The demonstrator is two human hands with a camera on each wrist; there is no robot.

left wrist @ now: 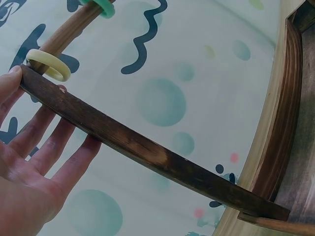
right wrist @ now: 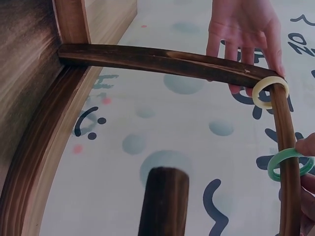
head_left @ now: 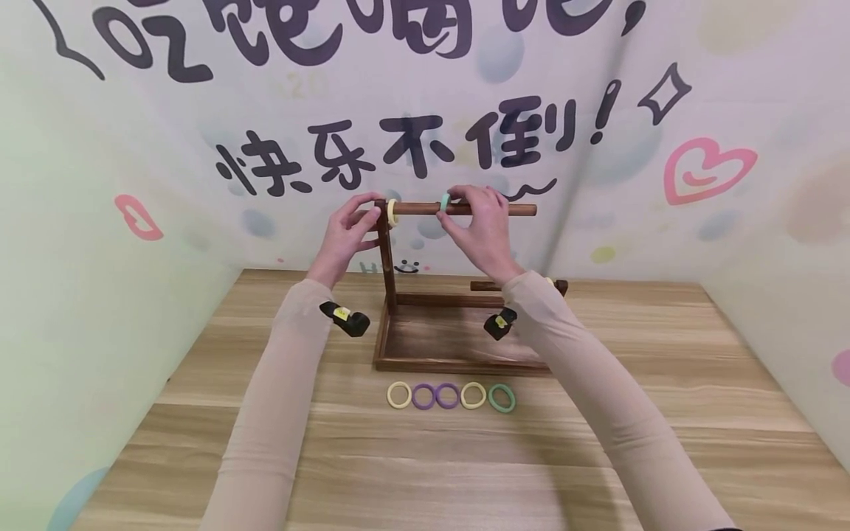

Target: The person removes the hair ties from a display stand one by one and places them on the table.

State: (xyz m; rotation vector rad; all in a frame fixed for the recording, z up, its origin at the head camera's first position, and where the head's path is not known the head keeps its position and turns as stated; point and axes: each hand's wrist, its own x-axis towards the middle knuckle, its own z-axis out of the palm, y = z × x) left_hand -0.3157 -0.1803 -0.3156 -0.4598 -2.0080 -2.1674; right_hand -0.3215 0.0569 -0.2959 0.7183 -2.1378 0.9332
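At the wooden rack (head_left: 458, 365), work appears partly done. One cream ring (head_left: 390, 213) encircles the rack's upper rod (head_left: 418, 209) beside the post (head_left: 387, 258); a green ring (head_left: 444, 201), also around that rod, is pinched by the right hand (head_left: 488, 225). The left hand (head_left: 341, 240) holds the post's top between thumb and fingers. Five rings (head_left: 435, 397) lie in front of the rack, seemingly left to place. The rack's lower rod (head_left: 487, 286) is partly hidden.

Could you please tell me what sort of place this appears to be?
Probably an indoor recording booth, judging by the wood-grain table, the printed backdrop close behind it, and the wrist-worn cameras.
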